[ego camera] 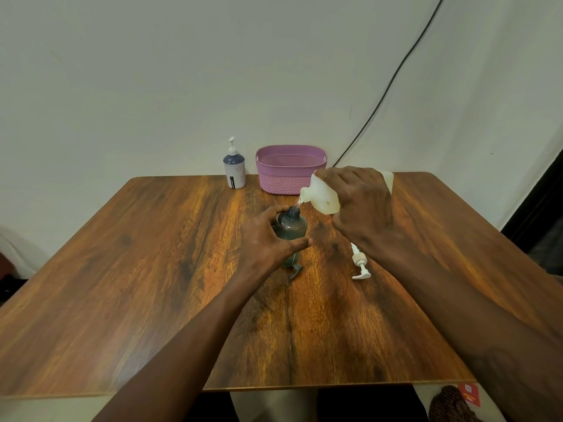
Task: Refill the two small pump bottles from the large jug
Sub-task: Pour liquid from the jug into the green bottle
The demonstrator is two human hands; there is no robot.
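A small dark grey bottle [291, 227] stands upright mid-table with its neck uncapped, and my left hand [265, 239] grips its body. Just above and to the right, my right hand [361, 205] holds the large whitish jug [323, 194] tipped leftward, its mouth over the bottle's neck, with a thin stream running down. A grey pump head [296, 272] lies on the table in front of the bottle. A white pump head [359, 263] lies to the right, under my right forearm. A second bottle [234, 170], white and blue with its pump on, stands at the far edge.
A purple woven basket [291, 170] sits at the table's far edge, right behind the jug. The wooden table [152, 269] ends at a white wall, and a black cable [396, 74] runs down it.
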